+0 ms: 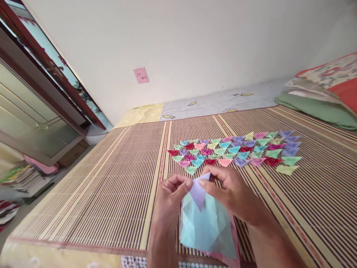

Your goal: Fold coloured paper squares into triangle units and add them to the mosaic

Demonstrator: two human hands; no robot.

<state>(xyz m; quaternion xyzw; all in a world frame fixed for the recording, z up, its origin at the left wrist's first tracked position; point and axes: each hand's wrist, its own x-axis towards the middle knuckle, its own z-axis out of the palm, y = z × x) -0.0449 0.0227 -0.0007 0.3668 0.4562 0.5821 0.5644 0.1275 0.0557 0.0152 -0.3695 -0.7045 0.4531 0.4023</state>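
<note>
hands (170,191) (230,190) nearly closed on lilac paper (198,194)

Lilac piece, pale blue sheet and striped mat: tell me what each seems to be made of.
Lilac piece: likely matte paper, by its crisp straight edges and flat colour.
Pale blue sheet: thin matte paper, it seems, shown by the angular creases across it.
Striped mat: probably bamboo or similar slats, judging by its narrow parallel strips; plastic can't be ruled out, and its finish looks dull.

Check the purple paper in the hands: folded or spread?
Folded: the purple paper, held by the left hand and right hand, narrows to a lower point, unlike the broad blue sheet below.
</note>
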